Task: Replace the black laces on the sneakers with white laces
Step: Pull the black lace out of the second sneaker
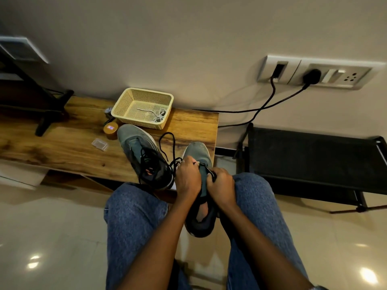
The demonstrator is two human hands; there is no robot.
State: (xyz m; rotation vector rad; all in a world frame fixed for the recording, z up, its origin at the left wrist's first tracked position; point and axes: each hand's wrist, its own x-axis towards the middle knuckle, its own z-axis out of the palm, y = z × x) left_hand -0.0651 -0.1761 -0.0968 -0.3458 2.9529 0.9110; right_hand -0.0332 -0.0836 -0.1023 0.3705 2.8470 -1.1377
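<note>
Head view caught both hands on the grey-green mesh sneaker (199, 155) lying toe-away between the knees, left hand (187, 178) pinching its black lace (167, 143), right hand (221, 186) clamped on another bit nearer the tongue.

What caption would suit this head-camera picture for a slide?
Both hands, left hand and right hand, pull the black lace from a sneaker; white laces wait in the basket.
</note>
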